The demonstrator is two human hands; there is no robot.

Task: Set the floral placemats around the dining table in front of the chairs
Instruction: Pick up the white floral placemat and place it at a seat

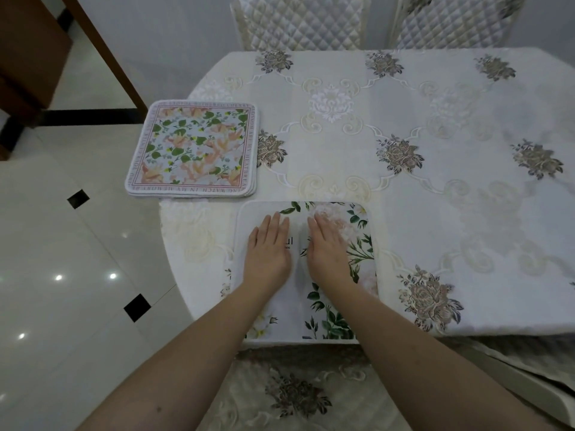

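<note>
Both hands, left hand [267, 250] and right hand [328, 248], lie flat with straight fingers, pressing one placemat [361, 241] at the table's [435, 213] near edge. Probably smoothing it; next, take from the stack [193, 147] at the left corner.

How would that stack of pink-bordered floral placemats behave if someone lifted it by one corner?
The stack of pink-bordered floral placemats looks like soft, thin cloth, so it would probably droop. Its layers lie loose, fanned at the near edge, so they would likely slide apart. It overhangs the cloth-covered table, so a nudge might drop it.
</note>
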